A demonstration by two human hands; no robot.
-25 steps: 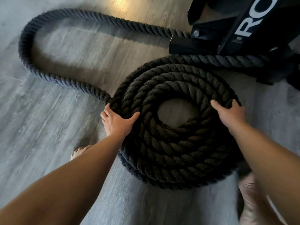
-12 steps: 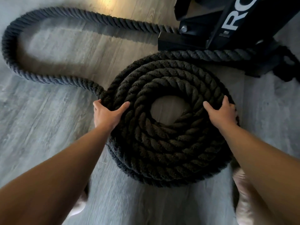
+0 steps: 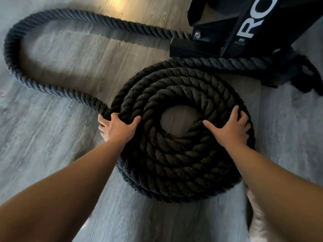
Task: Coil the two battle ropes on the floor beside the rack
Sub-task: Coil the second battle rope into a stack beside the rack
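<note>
Gym floor, likely a home one.
Black steel rack (image 3: 244,32) with white lettering; thick battle rope (image 3: 174,154); grey wood-look planks (image 3: 43,137).

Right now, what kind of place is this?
Probably a gym, maybe a home one: a thick battle rope coil on grey wood-look floor, beside a black steel rack base with white lettering.

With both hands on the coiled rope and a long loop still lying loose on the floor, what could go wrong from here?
1. The coil is stacked in layers; pushing it with the left hand and right hand may make the upper turns slide off.
2. The loose loop runs behind the rack foot, so it might snag there when pulled in.
3. A bare foot is close to the coil's edge and could be caught under the heavy rope.
</note>
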